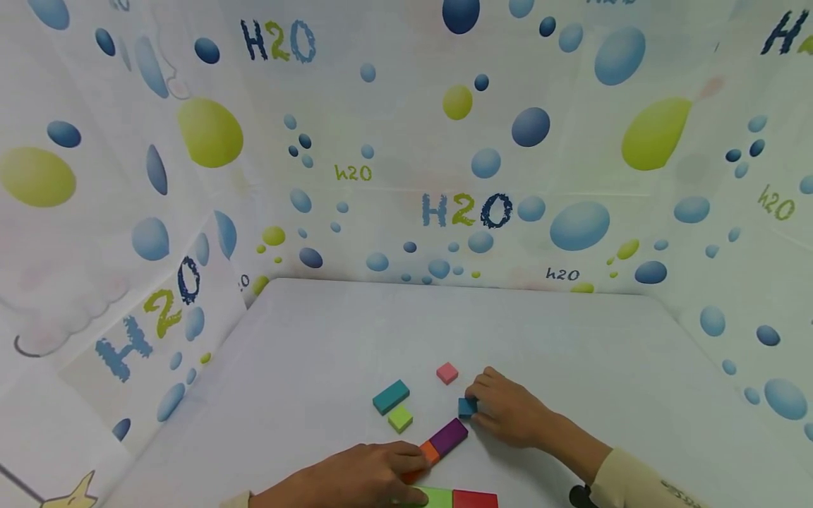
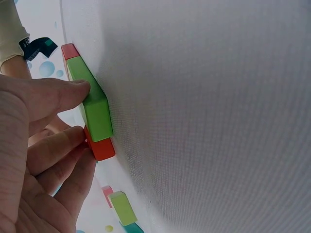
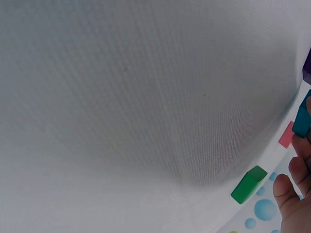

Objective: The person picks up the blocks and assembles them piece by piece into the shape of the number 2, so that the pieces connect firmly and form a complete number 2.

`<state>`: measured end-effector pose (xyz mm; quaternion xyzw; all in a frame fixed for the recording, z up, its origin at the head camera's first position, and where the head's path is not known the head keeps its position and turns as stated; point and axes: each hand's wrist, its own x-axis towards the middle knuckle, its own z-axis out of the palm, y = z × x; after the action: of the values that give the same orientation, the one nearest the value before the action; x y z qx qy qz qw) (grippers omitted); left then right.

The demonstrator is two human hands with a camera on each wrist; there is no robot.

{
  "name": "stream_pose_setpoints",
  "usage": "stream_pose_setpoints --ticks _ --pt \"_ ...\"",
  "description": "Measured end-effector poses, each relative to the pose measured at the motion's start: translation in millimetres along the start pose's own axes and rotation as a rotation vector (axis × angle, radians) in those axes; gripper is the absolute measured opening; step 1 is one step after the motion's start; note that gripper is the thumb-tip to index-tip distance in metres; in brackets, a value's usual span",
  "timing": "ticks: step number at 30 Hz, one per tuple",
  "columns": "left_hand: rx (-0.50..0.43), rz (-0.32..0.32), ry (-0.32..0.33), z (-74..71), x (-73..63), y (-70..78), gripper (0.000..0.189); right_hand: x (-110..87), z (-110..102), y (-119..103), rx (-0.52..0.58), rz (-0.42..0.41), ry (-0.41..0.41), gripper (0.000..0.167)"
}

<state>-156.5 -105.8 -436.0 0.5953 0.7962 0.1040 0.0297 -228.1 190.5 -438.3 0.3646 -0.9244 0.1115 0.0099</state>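
My right hand (image 1: 511, 411) pinches a small blue block (image 1: 466, 408) between thumb and fingers, close past the far end of a purple block (image 1: 449, 436). Its fingers cover part of the block. In the right wrist view the teal-blue block (image 3: 302, 119) shows at the fingertips. With fingers fairly straight, my left hand (image 1: 371, 471) rests on the row's near end: the thumb lies on a light green block (image 2: 92, 109) and a fingertip touches an orange block (image 2: 101, 148). Purple and orange lie end to end on a diagonal; a red block (image 1: 475, 499) adjoins the green one.
Beyond the hands lie a pink block (image 1: 447, 373), a teal block (image 1: 391, 397) and a lime block (image 1: 400, 419). A green block (image 3: 249, 184) shows in the right wrist view. White tabletop (image 1: 330, 331) stretches to a printed backdrop (image 1: 394, 113) behind and at both sides.
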Motion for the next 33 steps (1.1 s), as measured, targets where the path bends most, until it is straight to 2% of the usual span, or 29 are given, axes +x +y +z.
stream_pose_setpoints --ticks 7,17,26,33 --pt "-0.018 -0.016 -0.013 -0.7 -0.7 0.1 0.035 -0.7 -0.5 1.2 0.023 0.012 -0.002 0.025" --pt "0.021 0.019 0.023 -1.7 -0.1 0.9 0.030 -4.6 2.2 5.5 0.036 -0.022 0.001 0.025" --pt "0.023 0.020 0.030 -1.6 -0.5 0.5 0.029 -3.6 3.4 5.6 0.085 0.032 -0.067 0.036" --pt "0.019 0.028 0.042 -0.6 -0.7 -0.7 0.026 -3.5 6.9 9.0 0.094 0.013 -0.064 0.037"
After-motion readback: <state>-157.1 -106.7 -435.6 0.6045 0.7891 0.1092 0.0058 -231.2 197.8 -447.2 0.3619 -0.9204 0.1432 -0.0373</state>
